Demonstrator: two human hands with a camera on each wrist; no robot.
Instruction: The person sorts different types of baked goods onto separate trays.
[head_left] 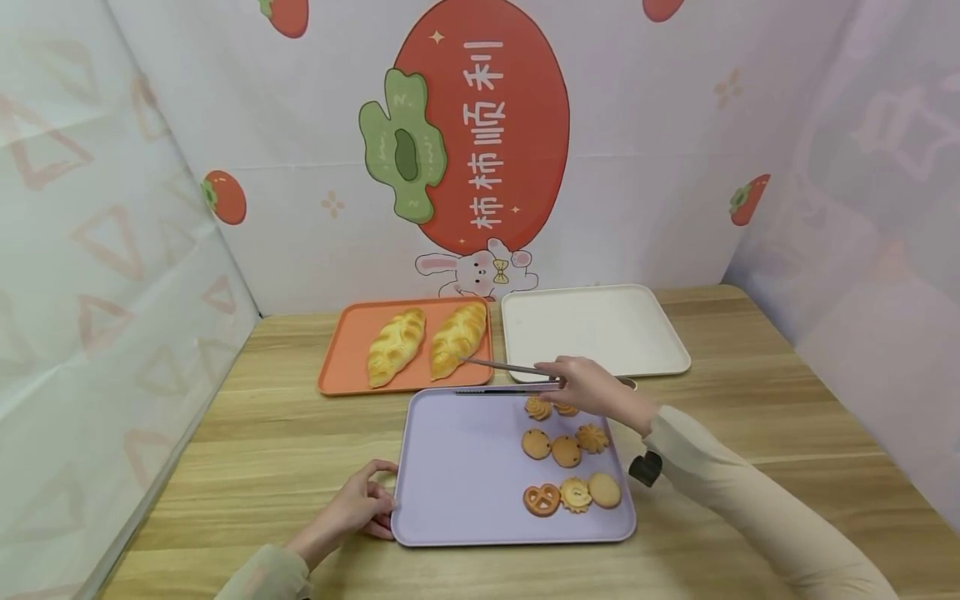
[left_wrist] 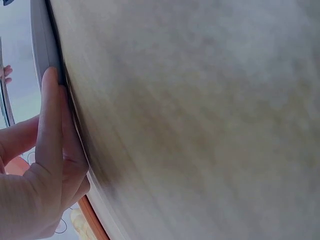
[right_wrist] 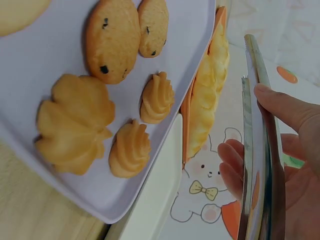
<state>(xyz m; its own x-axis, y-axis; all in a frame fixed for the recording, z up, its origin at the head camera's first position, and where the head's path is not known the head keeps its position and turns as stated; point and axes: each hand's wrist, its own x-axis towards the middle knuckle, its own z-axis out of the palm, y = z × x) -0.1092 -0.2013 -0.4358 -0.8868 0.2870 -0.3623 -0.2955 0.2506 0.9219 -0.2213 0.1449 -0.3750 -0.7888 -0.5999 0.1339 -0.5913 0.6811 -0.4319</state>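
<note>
My right hand (head_left: pixel 588 385) holds metal tongs (right_wrist: pixel 262 150), thumb on one arm and fingers at the other. The tongs' arms are apart with nothing between them; in the head view one tip overlaps the right-hand braided bread (head_left: pixel 457 340). Beside it on the orange tray (head_left: pixel 352 327) lies a second braided bread (head_left: pixel 396 347). My left hand (head_left: pixel 362 502) touches the left rim of the lilac tray (head_left: pixel 457 467) from outside, fingers loosely bent. Cookies lie along that tray's right side, including a pretzel (head_left: pixel 542 500), a flower-shaped cookie (right_wrist: pixel 75 125) and swirled cookies (right_wrist: pixel 131 150).
Behind the lilac tray, right of the orange one, a white tray (head_left: pixel 592 329) stands on the wooden table (head_left: pixel 300 433). A printed cloth (head_left: pixel 315 167) hangs behind the table, with more cloth at both sides. A black band (head_left: pixel 646 468) shows at the right wrist.
</note>
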